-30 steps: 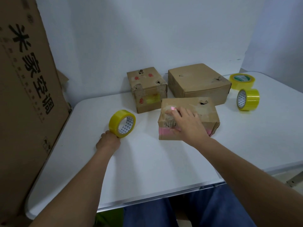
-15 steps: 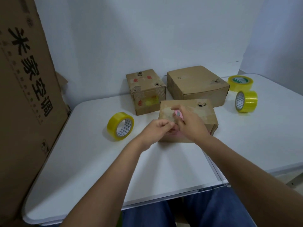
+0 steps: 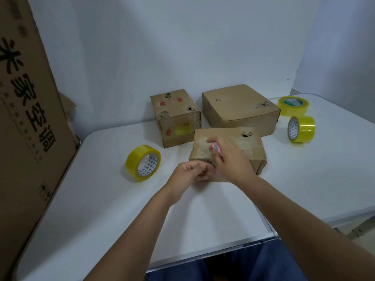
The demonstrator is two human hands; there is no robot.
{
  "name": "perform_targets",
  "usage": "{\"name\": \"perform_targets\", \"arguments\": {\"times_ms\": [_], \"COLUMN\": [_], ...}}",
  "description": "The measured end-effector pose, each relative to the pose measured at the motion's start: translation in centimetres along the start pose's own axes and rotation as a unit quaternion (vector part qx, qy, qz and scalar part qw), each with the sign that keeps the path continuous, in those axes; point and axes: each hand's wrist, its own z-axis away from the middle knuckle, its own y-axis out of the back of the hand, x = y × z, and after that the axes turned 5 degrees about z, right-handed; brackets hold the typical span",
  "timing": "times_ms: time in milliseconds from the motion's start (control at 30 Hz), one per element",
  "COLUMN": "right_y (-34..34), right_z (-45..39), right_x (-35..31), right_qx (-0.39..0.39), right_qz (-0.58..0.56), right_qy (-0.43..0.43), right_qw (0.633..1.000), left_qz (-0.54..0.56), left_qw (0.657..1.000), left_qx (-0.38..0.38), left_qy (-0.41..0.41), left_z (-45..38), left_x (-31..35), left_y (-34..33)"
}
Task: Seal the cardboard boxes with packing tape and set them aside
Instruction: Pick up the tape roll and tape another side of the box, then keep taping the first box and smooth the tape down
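Left hand [image 3: 189, 172] off the tape roll [image 3: 143, 163], now meeting right hand [image 3: 229, 161] at near box [image 3: 246, 147]

Both hands meet at the near edge of a flat brown cardboard box [image 3: 243, 145] on the white table [image 3: 101, 209]. The right hand [image 3: 231, 159] pinches a small pink object [image 3: 215, 148]; the left hand [image 3: 190, 173] touches the box front.

White table [image 3: 97, 216], three cardboard boxes [image 3: 239, 110] grouped toward the back, three yellow tape rolls [image 3: 143, 163] on its surface
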Motion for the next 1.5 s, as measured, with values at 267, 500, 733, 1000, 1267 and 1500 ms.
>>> {"name": "perform_targets", "arguments": {"times_ms": [267,500,733,1000,1267,1500], "right_y": [0.7,0.8,1.2,3.2,6.5,3.6], "right_z": [0.1,0.2,0.0,-0.3,-0.3,2.0], "right_x": [0.1,0.5,0.4,0.6,5.9,4.8], "right_qx": [-0.016,-0.012,-0.030,-0.026,0.082,0.005], "right_qz": [-0.024,-0.066,-0.078,-0.127,-0.223,-0.295], "right_qy": [0.003,-0.014,-0.017,-0.033,-0.253,-0.271], "right_qw": [1.000,0.998,0.996,0.991,0.938,0.916], "left_qz": [-0.310,-0.613,-0.598,-0.602,-0.543,-0.658], "left_qw": [0.938,0.729,0.772,0.786,0.824,0.749], "left_qx": [0.125,0.089,0.057,-0.022,0.045,-0.072], "left_qy": [-0.090,-0.293,-0.206,-0.139,-0.154,-0.013], "left_z": [-0.3,-0.9,-2.3,-2.7,-1.6,1.1], "left_x": [1.7,2.3,2.0,3.1,5.0,4.8], "left_y": [1.1,0.3,0.1,1.0,4.2,-2.7]}}
